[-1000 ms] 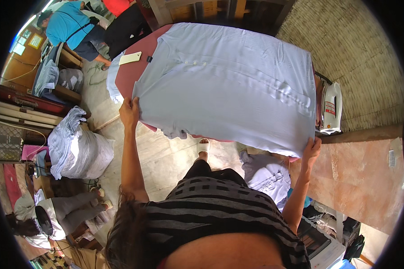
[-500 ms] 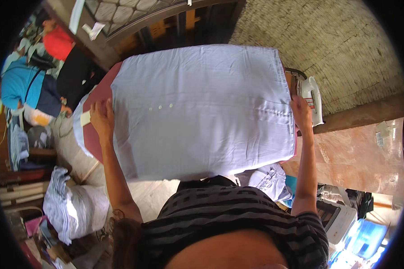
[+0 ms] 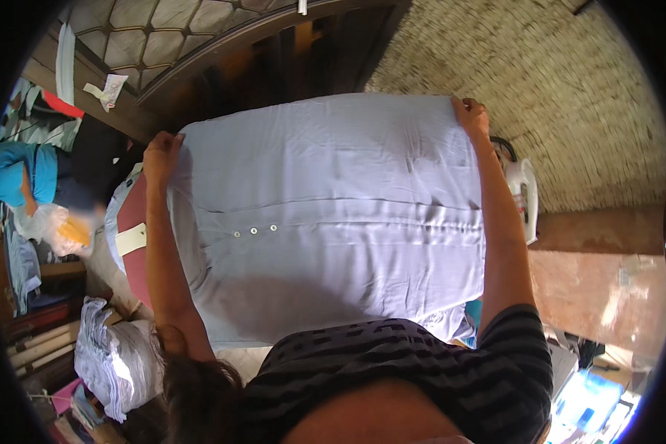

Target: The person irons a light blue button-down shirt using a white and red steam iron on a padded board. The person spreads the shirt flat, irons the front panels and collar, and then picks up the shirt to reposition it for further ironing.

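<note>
A pale blue shirt (image 3: 333, 214) with small white buttons is spread wide in front of me, over a dark red padded board (image 3: 132, 248). My left hand (image 3: 161, 152) grips the shirt's far left corner. My right hand (image 3: 472, 117) grips its far right corner. Both arms reach forward along the shirt's two sides. The cloth hides most of the board and hangs down toward my striped top.
A white iron (image 3: 522, 194) stands just right of my right arm on a reddish surface (image 3: 607, 296). A heap of folded light cloth (image 3: 115, 355) lies at lower left. Coloured clothes (image 3: 22, 174) hang at the left. A woven wall (image 3: 555, 96) rises ahead.
The shirt has been carried forward and laid out flatter over the board. Both hands moved from its near corners to the far edge, and my view tilted upward.
</note>
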Demonstrator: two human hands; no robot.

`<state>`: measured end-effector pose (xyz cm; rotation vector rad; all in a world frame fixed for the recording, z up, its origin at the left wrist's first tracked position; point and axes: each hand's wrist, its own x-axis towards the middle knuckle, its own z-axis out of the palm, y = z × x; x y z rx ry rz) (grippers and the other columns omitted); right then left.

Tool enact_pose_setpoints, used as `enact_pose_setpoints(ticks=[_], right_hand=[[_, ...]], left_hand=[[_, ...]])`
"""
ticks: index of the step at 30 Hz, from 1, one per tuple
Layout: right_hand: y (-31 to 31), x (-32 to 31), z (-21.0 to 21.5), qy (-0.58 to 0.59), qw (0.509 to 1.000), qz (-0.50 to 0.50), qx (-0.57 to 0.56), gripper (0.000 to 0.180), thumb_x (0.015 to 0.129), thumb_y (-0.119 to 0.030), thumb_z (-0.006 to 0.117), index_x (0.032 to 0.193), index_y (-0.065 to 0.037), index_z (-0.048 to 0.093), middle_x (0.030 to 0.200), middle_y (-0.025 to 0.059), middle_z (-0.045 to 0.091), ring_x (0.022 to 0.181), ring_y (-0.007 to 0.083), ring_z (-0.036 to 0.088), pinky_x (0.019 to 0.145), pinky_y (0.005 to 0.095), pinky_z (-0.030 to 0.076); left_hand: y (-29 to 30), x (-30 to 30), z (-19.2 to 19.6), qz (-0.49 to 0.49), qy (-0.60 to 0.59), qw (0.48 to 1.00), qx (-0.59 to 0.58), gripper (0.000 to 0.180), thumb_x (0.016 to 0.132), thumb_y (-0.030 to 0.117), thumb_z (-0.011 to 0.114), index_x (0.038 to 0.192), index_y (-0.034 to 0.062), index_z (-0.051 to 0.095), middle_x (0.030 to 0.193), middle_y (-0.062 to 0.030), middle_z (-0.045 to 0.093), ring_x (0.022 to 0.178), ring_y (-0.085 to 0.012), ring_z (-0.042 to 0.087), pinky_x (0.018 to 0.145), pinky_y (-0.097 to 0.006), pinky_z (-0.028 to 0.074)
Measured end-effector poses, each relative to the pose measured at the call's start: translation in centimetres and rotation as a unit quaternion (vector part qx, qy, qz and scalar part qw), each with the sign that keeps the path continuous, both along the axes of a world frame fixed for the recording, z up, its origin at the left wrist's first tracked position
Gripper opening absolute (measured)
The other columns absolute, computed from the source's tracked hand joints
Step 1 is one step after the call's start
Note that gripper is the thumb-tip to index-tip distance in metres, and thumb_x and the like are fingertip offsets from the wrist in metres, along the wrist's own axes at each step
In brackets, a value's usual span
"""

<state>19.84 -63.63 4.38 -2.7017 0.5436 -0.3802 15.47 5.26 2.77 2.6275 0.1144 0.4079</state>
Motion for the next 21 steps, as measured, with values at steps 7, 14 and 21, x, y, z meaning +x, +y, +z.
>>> enact_pose_setpoints(ticks=[7,14,21], right_hand=[[-2.1,3.8,-3.0,0.001,0.99,0.103,0.092,0.045,0.089,-0.04,0.062,0.12,-0.008,0.065,0.122,0.0188,0.064,0.113,0.0328,0.06,0.096,0.0396,0.046],[-9.4,1.8,-1.5,0.007,0.974,0.225,-0.013,0.033,0.087,-0.009,0.058,0.12,-0.004,0.062,0.112,0.0144,0.068,0.106,0.0254,0.064,0.093,0.0347,0.047],[-4.4,2.4,0.5,-0.02,0.978,0.168,-0.119,0.032,0.087,-0.01,0.063,0.119,-0.002,0.064,0.111,0.0133,0.069,0.102,0.0277,0.066,0.09,0.0372,0.051]], left_hand=[[1.5,0.0,-1.3,-0.008,-0.109,0.976,-0.187,0.023,0.096,0.023,0.061,0.088,0.0023,0.056,0.071,-0.0043,0.052,0.068,-0.0116,0.046,0.063,-0.031,0.043],[-1.6,-0.2,1.3,-0.043,0.008,0.963,-0.265,0.023,0.087,0.019,0.072,0.101,0.0042,0.062,0.088,-0.0023,0.064,0.081,-0.0107,0.057,0.076,-0.027,0.047],[0.8,-2.8,2.5,-0.043,0.051,0.985,-0.162,0.033,0.078,0.021,0.08,0.101,0.0035,0.064,0.089,-0.0076,0.067,0.085,-0.0147,0.061,0.079,-0.029,0.049]])
